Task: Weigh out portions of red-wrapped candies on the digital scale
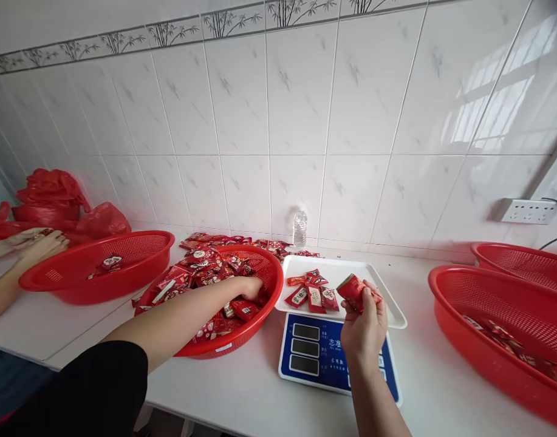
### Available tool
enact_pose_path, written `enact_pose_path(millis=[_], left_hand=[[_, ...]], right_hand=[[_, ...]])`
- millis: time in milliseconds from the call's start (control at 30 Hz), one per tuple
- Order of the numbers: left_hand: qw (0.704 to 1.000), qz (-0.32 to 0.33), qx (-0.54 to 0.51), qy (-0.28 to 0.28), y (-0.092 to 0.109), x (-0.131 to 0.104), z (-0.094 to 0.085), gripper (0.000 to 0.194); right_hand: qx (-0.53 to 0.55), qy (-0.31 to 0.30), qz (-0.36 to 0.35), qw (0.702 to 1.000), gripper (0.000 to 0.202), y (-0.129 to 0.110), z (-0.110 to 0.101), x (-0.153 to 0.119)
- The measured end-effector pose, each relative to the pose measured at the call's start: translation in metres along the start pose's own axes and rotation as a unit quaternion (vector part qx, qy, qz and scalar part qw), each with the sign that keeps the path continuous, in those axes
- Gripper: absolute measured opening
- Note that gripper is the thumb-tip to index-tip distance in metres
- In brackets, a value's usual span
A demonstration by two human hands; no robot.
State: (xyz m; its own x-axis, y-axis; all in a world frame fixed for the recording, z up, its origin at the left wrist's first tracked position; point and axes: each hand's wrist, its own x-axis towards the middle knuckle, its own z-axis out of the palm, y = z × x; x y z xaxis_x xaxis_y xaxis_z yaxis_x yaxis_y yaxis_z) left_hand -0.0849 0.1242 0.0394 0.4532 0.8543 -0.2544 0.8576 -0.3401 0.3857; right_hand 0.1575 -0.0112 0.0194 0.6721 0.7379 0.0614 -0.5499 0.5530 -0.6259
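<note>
My left hand [251, 287] reaches into a red plastic basket [271, 273] heaped with small red printed packets [245, 309]. Its fingers are buried among them, so their pose is hidden. Above the scale, my right hand [365, 318] is closed round a red snack packet [352, 291]; whether more than one is in it I cannot tell. Below that hand lies the white weighing tray [387, 306], carrying several red packets [315, 296] near its middle. The blue front panel of the digital scale [321, 331] has dark displays, and my right forearm covers part of its keys.
Left, another person's hands [41, 246] work beside a red basket [123, 291] holding few packets. Red plastic bags [53, 194] stand behind. Loose packets [228, 240] and a clear bottle [300, 229] line the tiled wall. Right are more red baskets [460, 321] and a socket strip [528, 211].
</note>
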Motion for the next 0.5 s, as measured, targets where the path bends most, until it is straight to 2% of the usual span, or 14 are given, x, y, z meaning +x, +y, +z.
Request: enact_pose_path(millis=[100,200,333,433,500], left_hand=[[0.999,-0.021,0.042,-0.001,0.004,0.003,-0.01,0.025],[0.998,-0.03,0.055,0.016,0.007,0.003,-0.031,0.023],[0.996,-0.037,0.045,0.066,0.018,0.003,-0.059,0.015],[0.995,0.018,0.008,0.1,0.038,0.004,-0.067,0.018],[0.992,0.078,-0.028,0.093,0.054,0.005,-0.064,0.028]], right_hand=[[-0.009,-0.006,0.003,1.0,0.032,0.0,0.0,0.0],[-0.009,-0.01,0.013,1.0,0.033,-0.001,0.0,-0.001],[-0.007,-0.004,0.02,1.0,0.036,-0.002,0.002,-0.001],[-0.003,-0.001,0.024,1.0,0.036,-0.003,0.002,-0.002],[-0.004,-0.005,0.026,1.0,0.036,-0.003,0.002,-0.002]])
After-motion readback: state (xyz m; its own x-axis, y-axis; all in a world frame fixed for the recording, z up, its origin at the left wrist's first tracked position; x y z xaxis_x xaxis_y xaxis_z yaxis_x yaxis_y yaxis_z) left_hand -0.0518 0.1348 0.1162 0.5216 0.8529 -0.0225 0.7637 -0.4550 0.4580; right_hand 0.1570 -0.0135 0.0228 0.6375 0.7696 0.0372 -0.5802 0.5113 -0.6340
